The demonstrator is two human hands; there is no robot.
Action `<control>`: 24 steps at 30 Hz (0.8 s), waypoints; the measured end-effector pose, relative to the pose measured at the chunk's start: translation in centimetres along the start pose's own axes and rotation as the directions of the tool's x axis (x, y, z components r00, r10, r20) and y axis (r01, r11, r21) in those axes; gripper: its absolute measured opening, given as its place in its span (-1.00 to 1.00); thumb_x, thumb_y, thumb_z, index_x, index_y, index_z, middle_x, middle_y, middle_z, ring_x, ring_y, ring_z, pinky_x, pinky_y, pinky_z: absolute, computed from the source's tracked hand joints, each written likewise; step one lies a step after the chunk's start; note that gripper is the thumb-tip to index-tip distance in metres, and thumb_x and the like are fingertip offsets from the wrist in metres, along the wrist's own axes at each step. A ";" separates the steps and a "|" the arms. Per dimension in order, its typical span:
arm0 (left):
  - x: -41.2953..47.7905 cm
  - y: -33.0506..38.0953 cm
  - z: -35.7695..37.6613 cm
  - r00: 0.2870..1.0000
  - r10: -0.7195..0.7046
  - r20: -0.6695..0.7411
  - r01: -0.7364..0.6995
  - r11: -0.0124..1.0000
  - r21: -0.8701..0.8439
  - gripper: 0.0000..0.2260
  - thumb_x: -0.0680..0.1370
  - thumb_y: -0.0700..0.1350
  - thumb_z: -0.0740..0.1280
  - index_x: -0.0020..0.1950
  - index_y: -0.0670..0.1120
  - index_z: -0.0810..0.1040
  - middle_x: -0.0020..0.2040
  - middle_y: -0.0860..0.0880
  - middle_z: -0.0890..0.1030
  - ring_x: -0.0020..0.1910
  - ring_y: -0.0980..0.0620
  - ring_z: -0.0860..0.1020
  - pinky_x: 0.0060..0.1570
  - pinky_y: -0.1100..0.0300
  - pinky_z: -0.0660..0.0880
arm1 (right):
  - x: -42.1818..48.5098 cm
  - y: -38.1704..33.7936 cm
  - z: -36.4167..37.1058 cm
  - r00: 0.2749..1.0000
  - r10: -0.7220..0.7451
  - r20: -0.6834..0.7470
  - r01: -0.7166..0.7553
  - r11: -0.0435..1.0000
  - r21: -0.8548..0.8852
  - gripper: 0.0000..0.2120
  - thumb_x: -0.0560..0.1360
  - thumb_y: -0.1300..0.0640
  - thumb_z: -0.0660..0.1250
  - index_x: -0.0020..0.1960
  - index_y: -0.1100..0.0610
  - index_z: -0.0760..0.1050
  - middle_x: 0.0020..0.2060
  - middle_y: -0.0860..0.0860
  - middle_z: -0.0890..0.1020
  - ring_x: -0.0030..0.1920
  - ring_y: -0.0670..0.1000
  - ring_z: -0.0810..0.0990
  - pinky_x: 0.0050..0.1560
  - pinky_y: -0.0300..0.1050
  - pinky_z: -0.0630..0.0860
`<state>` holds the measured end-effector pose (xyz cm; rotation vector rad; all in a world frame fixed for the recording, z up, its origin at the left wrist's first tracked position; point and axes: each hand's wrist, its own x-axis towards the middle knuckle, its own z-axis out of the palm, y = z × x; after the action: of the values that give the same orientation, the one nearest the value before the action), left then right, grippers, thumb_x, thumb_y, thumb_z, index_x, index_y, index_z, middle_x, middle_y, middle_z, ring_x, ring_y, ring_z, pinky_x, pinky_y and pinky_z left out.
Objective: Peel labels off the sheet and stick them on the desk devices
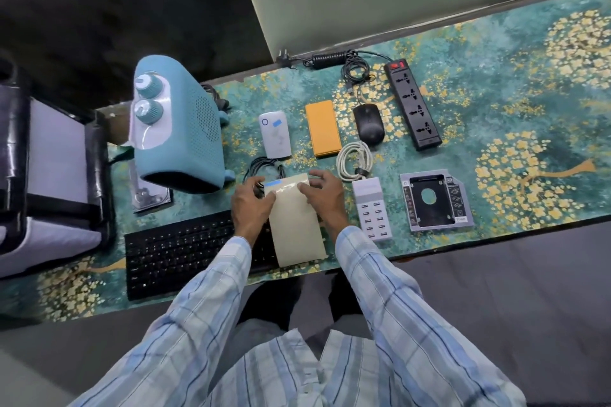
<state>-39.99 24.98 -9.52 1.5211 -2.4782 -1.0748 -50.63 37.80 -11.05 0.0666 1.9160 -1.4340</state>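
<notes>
Label sheet [296,218], held by both hands, runs lengthwise away from the person.

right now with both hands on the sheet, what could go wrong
1. The sheet is long and curls over the keyboard; it may flop or fold while the left hand and right hand peel.
2. The blue label sits at the sheet's top corner by the left fingers; it could crease or stick to a finger.
3. The black cable lies just behind and could snag.

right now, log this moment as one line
step: peeling | left hand: grip on sheet by blue label | right hand: holds sheet top | labelled: white power bank | orange power bank: no label seen
</notes>
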 end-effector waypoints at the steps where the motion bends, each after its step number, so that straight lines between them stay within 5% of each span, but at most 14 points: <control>1: -0.1 0.2 -0.1 1.000 -0.004 0.007 0.004 1.000 -0.013 -0.64 0.46 -0.03 0.45 0.25 -0.02 0.60 -0.01 -0.08 0.64 -0.05 -0.08 0.62 -0.03 0.00 0.60 | 0.3 -0.1 0.1 1.000 0.015 -0.002 -0.015 0.999 0.029 -0.55 0.47 0.19 0.54 0.33 0.18 0.56 0.05 0.12 0.70 0.02 0.09 0.69 0.08 0.09 0.68; 8: -0.8 1.2 0.4 0.984 0.166 0.064 -0.165 0.986 -0.025 -0.74 0.50 -0.02 0.45 0.19 0.07 0.66 -0.05 -0.03 0.59 -0.17 0.10 0.55 -0.16 0.18 0.49 | 0.9 0.0 -0.8 0.991 0.102 0.088 -0.108 0.992 0.070 -0.77 0.44 0.20 0.58 0.05 0.26 0.69 -0.08 0.15 0.75 -0.16 0.08 0.70 -0.12 -0.02 0.64; 14: -0.7 2.3 0.5 0.903 0.423 0.081 -0.431 0.891 0.144 -0.79 0.56 0.06 0.41 0.17 0.09 0.67 -0.02 0.06 0.55 -0.08 0.07 0.55 -0.16 0.12 0.54 | 0.8 0.5 -1.7 0.989 0.100 0.110 -0.110 0.990 0.085 -0.77 0.45 0.16 0.56 0.06 0.23 0.69 -0.05 0.17 0.76 -0.12 0.12 0.72 -0.12 -0.05 0.63; 19: -0.2 3.9 0.3 0.847 0.515 0.132 -0.532 0.819 0.215 -0.83 0.58 0.04 0.40 0.13 0.06 0.68 -0.02 0.09 0.62 -0.14 0.08 0.60 -0.19 0.06 0.58 | 0.3 0.2 -2.3 0.989 0.061 0.138 -0.076 0.991 0.106 -0.93 0.48 0.21 0.53 -0.05 0.13 0.66 -0.07 0.18 0.74 -0.14 0.09 0.70 -0.10 0.00 0.63; 24: 0.3 4.5 0.1 0.774 0.604 0.190 -0.632 0.722 0.282 -0.84 0.58 0.02 0.41 0.08 0.02 0.71 -0.05 0.10 0.63 -0.17 0.08 0.60 -0.24 0.15 0.51 | 0.1 0.3 -2.9 0.989 0.035 0.142 -0.053 0.990 0.128 -0.88 0.50 0.24 0.53 0.02 0.20 0.65 -0.04 0.21 0.72 -0.10 0.11 0.68 -0.04 0.01 0.62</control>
<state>-43.65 25.99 -7.12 0.5499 -2.9897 -0.6247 -52.06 40.29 -11.02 0.0681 1.6969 -1.4938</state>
